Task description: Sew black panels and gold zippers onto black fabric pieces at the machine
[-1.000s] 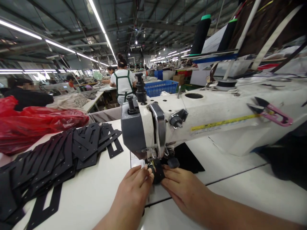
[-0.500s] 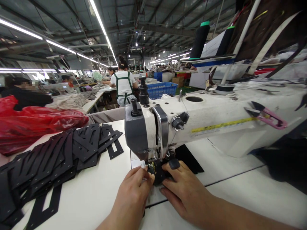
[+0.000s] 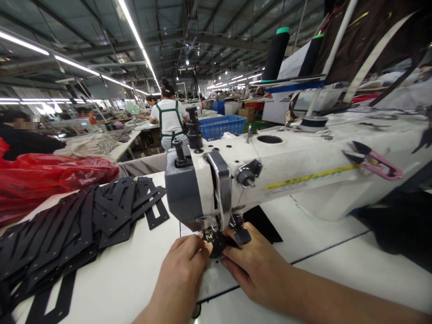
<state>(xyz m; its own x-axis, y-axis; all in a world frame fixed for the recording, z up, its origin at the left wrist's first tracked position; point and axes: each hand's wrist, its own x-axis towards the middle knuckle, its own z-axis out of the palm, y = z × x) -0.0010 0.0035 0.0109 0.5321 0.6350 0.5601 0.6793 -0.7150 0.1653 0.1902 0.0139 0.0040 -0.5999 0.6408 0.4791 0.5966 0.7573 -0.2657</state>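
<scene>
Under the needle area of a white and grey sewing machine (image 3: 184,186) lies a small black piece of material (image 3: 218,246), mostly covered by fingers and machine parts. My left hand (image 3: 185,267) pinches its left edge, thumb and fingers together. From the right, my right hand (image 3: 258,263) presses its bent fingers on the piece's right edge, close beside the presser foot. A dark squarish piece (image 3: 242,236) shows at my right index finger; I cannot tell whether it is worn. Behind that hand, a flat black sheet (image 3: 265,222) lies on the white table (image 3: 141,270).
Overlapping black cut-out pieces (image 3: 77,225) spread along the left, beside a red plastic bag (image 3: 64,177). Pink-handled snips (image 3: 380,162) rest on the machine arm. Black thread cones (image 3: 276,56) stand above. A blue crate (image 3: 222,127) and a person in white (image 3: 168,118) are beyond.
The view has shifted slightly, so the machine sits a little further left. My right fingers have moved forward, nearer the presser foot. Less of the black piece shows between my hands.
</scene>
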